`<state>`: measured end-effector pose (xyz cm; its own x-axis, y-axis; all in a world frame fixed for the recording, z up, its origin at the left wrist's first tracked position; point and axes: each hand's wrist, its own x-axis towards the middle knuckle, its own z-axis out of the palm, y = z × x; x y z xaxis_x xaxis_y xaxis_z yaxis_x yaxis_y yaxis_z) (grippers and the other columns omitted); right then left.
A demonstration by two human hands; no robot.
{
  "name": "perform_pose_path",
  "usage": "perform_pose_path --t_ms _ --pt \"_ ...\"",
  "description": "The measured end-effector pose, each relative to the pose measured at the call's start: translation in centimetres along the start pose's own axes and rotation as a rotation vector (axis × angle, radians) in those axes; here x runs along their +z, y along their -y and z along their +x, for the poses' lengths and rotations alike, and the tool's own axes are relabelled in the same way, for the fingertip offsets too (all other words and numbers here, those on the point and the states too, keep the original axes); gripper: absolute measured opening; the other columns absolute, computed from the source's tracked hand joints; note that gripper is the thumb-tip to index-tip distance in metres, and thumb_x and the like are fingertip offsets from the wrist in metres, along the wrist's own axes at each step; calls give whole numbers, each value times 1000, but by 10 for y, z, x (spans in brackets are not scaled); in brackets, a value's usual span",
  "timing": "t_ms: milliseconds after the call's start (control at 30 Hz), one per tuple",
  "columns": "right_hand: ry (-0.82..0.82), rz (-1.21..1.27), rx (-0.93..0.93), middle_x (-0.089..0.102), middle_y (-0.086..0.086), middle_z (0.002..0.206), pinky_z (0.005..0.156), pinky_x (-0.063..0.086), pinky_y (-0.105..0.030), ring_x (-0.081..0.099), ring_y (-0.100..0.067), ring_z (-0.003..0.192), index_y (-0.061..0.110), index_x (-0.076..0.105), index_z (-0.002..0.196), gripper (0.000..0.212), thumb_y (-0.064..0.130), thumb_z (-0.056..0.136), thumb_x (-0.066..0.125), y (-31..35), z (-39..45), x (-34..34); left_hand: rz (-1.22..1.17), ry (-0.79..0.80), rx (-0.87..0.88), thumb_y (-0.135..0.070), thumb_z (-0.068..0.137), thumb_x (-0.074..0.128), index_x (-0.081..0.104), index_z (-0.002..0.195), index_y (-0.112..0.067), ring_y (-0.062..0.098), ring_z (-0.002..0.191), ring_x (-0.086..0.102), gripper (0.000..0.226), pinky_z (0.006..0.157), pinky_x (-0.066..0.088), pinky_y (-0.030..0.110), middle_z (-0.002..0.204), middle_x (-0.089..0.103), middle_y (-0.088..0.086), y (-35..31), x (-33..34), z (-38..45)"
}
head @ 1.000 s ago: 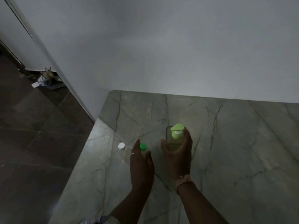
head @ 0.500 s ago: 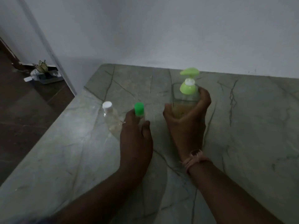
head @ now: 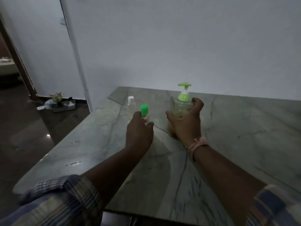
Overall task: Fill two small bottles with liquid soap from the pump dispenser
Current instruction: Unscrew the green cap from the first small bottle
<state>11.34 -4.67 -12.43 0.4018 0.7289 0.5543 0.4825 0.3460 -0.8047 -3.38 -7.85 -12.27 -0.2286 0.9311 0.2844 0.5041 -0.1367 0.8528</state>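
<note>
Hands on a marble counter (head: 244, 136): right hand (head: 185, 123) wraps the pump dispenser (head: 183, 103), left hand (head: 139, 132) grips a green-capped bottle (head: 144, 111) just left of it, white-capped bottle (head: 130, 103) further left; filling hasn't begun, so uncapping likely comes next.

— What kind of place is this?

— It looks like a room in a home. There is a grey marble-like counter (head: 244, 144) against a plain white wall (head: 179, 46).

— What else shows it?

— A dark tiled floor (head: 24, 131), a doorway (head: 9, 62) on the left, and small household things (head: 57, 101) on the floor.
</note>
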Motion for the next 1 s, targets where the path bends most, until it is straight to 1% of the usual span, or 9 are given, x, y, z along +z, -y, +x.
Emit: perform_pose_path --t_ms 167,267,433,567,667,733,800,867,1000 --pt "7 17 -30 54 -2 125 84 53 -30 60 -17 99 28 27 134 89 38 68 87 25 -43 -27 -28 47 30 -24 91 69 60 110 -14 15 88 61 23 61 38 20 105 69 3 -1 -27 -38" --pt "21 -28 -44 51 -3 131 89 52 -34 58 -20 107 29 26 135 92 39 67 87 29 -66 -35 -18 68 52 -24 89 71 61 110 -15 13 88 61 24 60 36 17 104 70 1 2 -32 -59" --pt "40 -26 -27 45 -4 139 96 50 -38 53 -23 120 30 24 139 99 42 65 89 29 -86 -43 2 81 73 -27 89 71 59 114 -17 14 92 62 28 73 40 26 107 70 -1 7 -38 -75" --pt "33 -90 -28 25 -10 152 105 37 -35 32 -26 138 19 13 152 117 50 66 86 45 -90 -49 -14 75 87 -30 89 70 56 111 -22 8 82 62 28 63 42 25 98 69 -6 10 -41 -80" --pt "-182 -270 -359 38 -10 137 101 38 -42 39 -26 128 11 37 139 88 53 74 78 71 -96 -53 -32 46 139 -30 92 68 56 106 -23 -1 74 61 19 62 46 22 87 67 -8 13 -40 -79" --pt "-153 -287 -551 47 -9 124 97 41 -40 47 -23 116 11 49 127 59 44 84 72 89 -99 -48 -62 21 180 -28 98 62 57 104 -23 -6 73 63 9 59 44 11 82 66 -10 16 -40 -79" --pt "40 -251 -511 49 -6 121 93 47 -37 50 -19 111 12 52 126 49 42 90 66 103 -100 -34 -81 -12 221 -24 99 59 59 108 -21 -6 78 64 9 60 45 10 86 67 -11 18 -41 -79" --pt "206 -235 -325 49 -2 122 92 51 -33 53 -17 113 15 53 127 50 48 91 62 112 -99 -18 -124 -24 257 -15 97 61 60 117 -18 2 88 68 20 67 49 11 98 71 -8 21 -42 -78" --pt "246 -220 -264 56 2 99 79 51 -28 56 -12 91 17 65 101 24 39 91 65 108 -91 0 -168 -25 285 -1 96 58 59 124 -13 11 98 68 31 74 51 10 110 71 1 26 -43 -74"
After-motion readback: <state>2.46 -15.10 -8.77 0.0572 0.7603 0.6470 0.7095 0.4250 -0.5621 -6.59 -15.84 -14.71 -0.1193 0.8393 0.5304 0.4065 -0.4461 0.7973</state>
